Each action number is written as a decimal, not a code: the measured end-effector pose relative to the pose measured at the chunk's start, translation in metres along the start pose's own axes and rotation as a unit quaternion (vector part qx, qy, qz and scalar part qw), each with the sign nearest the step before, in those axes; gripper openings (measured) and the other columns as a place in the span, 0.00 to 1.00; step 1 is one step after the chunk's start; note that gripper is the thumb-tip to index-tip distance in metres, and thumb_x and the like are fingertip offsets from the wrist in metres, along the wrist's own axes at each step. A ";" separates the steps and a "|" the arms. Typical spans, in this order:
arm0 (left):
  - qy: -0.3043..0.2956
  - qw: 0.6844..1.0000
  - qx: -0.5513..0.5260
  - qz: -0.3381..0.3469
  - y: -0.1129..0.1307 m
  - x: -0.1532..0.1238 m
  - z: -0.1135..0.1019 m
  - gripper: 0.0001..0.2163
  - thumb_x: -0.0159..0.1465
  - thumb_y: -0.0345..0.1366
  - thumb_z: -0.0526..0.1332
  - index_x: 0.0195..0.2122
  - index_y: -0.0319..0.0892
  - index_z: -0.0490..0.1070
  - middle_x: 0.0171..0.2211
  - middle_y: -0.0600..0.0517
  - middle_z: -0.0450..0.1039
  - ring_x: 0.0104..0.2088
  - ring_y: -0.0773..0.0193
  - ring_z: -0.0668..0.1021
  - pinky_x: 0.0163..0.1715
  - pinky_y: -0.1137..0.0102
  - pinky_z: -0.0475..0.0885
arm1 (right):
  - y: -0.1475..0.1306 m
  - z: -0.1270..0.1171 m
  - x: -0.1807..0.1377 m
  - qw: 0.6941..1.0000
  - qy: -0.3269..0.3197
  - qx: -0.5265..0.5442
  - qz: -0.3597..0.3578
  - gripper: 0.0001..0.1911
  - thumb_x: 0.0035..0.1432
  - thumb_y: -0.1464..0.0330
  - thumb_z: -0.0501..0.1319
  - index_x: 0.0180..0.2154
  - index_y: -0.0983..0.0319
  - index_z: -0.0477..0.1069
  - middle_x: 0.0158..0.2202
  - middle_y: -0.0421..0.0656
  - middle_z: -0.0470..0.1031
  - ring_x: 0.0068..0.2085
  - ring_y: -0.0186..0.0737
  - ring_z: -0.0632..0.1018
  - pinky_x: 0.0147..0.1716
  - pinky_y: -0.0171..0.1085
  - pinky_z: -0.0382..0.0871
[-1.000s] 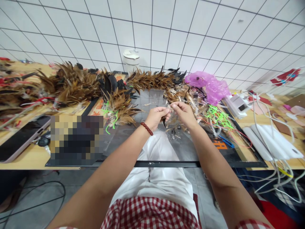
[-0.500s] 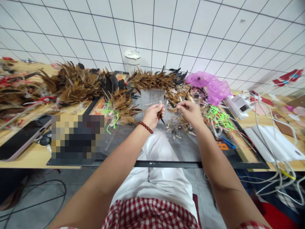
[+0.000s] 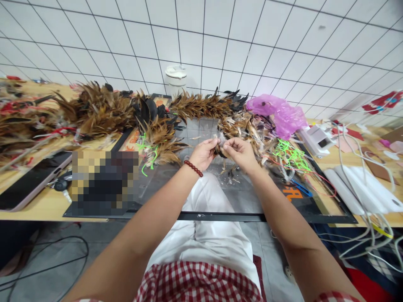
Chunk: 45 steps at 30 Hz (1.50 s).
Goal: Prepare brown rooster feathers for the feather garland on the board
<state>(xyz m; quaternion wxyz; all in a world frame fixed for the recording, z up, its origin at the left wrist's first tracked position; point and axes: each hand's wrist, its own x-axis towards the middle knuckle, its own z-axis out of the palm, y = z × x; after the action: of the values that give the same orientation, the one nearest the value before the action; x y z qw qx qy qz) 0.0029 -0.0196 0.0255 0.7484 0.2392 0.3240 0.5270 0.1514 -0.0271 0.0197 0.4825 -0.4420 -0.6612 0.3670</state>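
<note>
My left hand (image 3: pixel 204 154), with a brown bead bracelet (image 3: pixel 193 168) at its wrist, is closed in a pinch on a few dark feathers (image 3: pixel 221 153) with whitish fluff at the base. My right hand (image 3: pixel 242 153) meets it from the right, thumb and forefinger pinched at the same feathers. Fingers partly hide what lies between the hands. Just behind my right hand spreads a heap of loose brown feathers (image 3: pixel 239 126). Beyond both hands lies a long brown feather bundle (image 3: pixel 203 105), with another feather bundle (image 3: pixel 162 140) to the left.
A clear-topped, black-edged mat (image 3: pixel 220 216) covers the table. Around it are a white lidded cup (image 3: pixel 176 79), a pink plastic bag (image 3: pixel 280 115), green strings (image 3: pixel 291 155), a blue cutter (image 3: pixel 301 188), a phone (image 3: pixel 34 180), keys (image 3: pixel 63 184) and white cables (image 3: pixel 367 235).
My right hand has moved left from the feather heap, bringing a brown feather to my left hand. The two hands now meet; my left hand has stayed nearly in place.
</note>
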 end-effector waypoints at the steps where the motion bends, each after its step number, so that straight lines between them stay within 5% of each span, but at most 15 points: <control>1: 0.002 1.000 -0.001 0.000 0.000 0.000 -0.001 0.02 0.57 0.27 0.65 0.29 0.36 0.72 0.24 0.54 0.73 0.25 0.72 0.74 0.30 0.75 0.69 | 0.002 0.002 0.000 1.000 0.001 0.001 0.000 0.13 0.52 0.59 0.63 0.30 0.63 0.70 0.22 0.36 0.69 0.22 0.28 0.67 0.22 0.30 0.61; 6: -0.002 1.000 -0.013 0.005 -0.001 0.001 0.000 0.03 0.57 0.27 0.65 0.28 0.36 0.71 0.24 0.54 0.73 0.25 0.72 0.74 0.30 0.74 0.68 | 0.004 0.005 0.000 1.000 -0.015 0.007 -0.009 0.13 0.51 0.60 0.65 0.33 0.63 0.72 0.27 0.39 0.73 0.27 0.30 0.72 0.28 0.32 0.67; 13: -0.051 0.998 0.029 0.040 -0.007 0.001 0.002 0.06 0.55 0.29 0.67 0.25 0.34 0.71 0.22 0.51 0.74 0.25 0.71 0.75 0.32 0.74 0.69 | -0.004 0.002 0.003 0.997 0.051 0.057 0.023 0.18 0.51 0.56 0.65 0.39 0.61 0.72 0.29 0.38 0.75 0.26 0.30 0.72 0.28 0.32 0.69; 26: -0.064 0.996 0.066 -0.014 -0.007 -0.001 0.000 0.08 0.52 0.31 0.70 0.28 0.34 0.72 0.21 0.51 0.73 0.22 0.70 0.75 0.28 0.73 0.71 | -0.008 0.004 0.001 0.995 0.045 0.090 0.005 0.16 0.50 0.54 0.66 0.31 0.59 0.69 0.25 0.37 0.72 0.25 0.32 0.73 0.27 0.35 0.72; 33: -0.064 0.989 0.121 0.058 -0.009 0.002 -0.002 0.10 0.50 0.35 0.70 0.23 0.35 0.72 0.19 0.52 0.72 0.20 0.71 0.73 0.26 0.74 0.68 | 0.006 -0.008 0.005 0.993 0.040 -0.095 -0.054 0.08 0.56 0.64 0.60 0.36 0.61 0.73 0.33 0.41 0.74 0.32 0.35 0.73 0.34 0.37 0.69; 37: 0.019 0.990 0.070 0.117 -0.001 0.004 -0.001 0.08 0.53 0.34 0.69 0.26 0.36 0.71 0.18 0.55 0.70 0.21 0.73 0.72 0.26 0.75 0.68 | 0.011 -0.023 0.006 0.938 -0.067 -0.312 -0.134 0.14 0.55 0.76 0.54 0.38 0.59 0.77 0.39 0.45 0.74 0.41 0.40 0.74 0.43 0.40 0.67; 40: 0.065 0.989 0.050 0.126 0.002 0.004 -0.001 0.08 0.54 0.34 0.68 0.28 0.36 0.71 0.18 0.56 0.68 0.20 0.73 0.72 0.24 0.75 0.67 | 0.012 -0.028 0.006 0.904 -0.117 -0.371 -0.176 0.22 0.52 0.81 0.51 0.41 0.58 0.77 0.42 0.46 0.73 0.44 0.42 0.73 0.44 0.40 0.66; 45: 0.089 0.987 0.050 0.125 0.000 0.006 -0.001 0.08 0.54 0.34 0.68 0.27 0.37 0.70 0.17 0.57 0.67 0.20 0.73 0.72 0.23 0.76 0.66 | 0.005 -0.024 0.003 0.895 -0.126 -0.376 -0.204 0.17 0.52 0.72 0.60 0.45 0.59 0.75 0.42 0.47 0.72 0.44 0.45 0.72 0.46 0.43 0.66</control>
<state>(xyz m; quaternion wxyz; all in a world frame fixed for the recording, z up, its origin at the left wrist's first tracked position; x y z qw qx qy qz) 0.0034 -0.0139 0.0230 0.6318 0.2675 0.3826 0.6188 0.1747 -0.0212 0.0226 0.2574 -0.3959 -0.8807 0.0375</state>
